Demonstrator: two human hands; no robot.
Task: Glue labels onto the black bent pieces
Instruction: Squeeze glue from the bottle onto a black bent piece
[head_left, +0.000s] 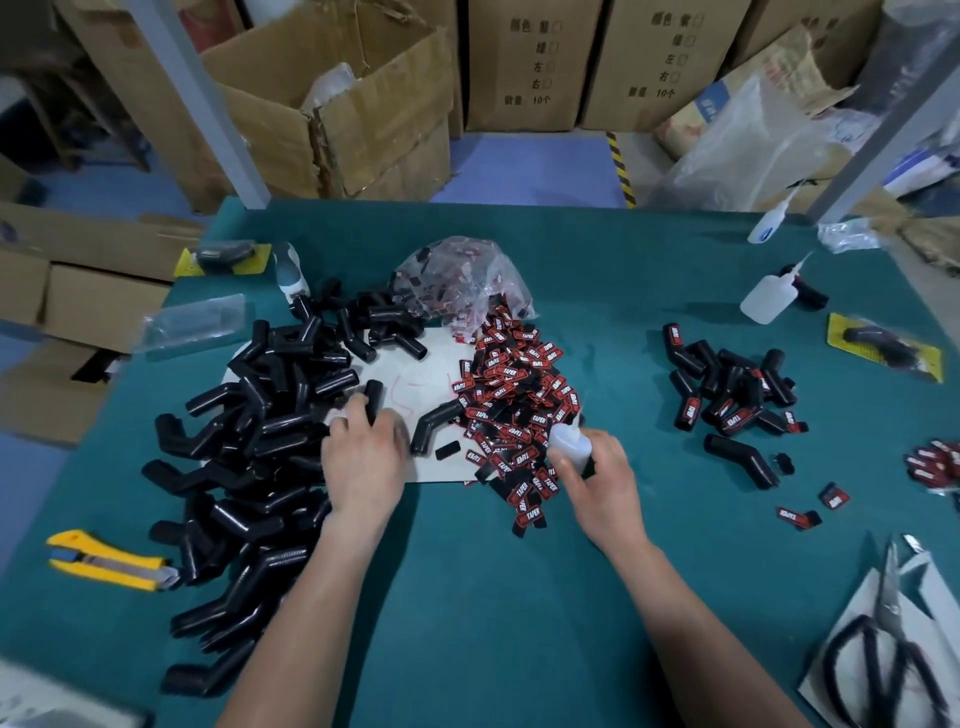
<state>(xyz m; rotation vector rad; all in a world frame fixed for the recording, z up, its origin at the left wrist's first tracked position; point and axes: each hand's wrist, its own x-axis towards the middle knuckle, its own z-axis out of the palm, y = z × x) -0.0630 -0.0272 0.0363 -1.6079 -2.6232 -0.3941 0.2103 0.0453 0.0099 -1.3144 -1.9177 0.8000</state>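
Black bent pieces (249, 441), unlabelled, lie heaped at the left of the green table (467, 597); a much smaller labelled batch (732, 395) sits at the right, with the label heap (514, 410) between. The left hand (363, 447) grips one bare piece (373, 397); the right hand (597, 473) grasps the glue bottle (569, 441). Judged: most work remains.

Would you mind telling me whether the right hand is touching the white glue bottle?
Touching. The head view shows the right hand with its fingers wrapped round the white glue bottle, beside the label pile.
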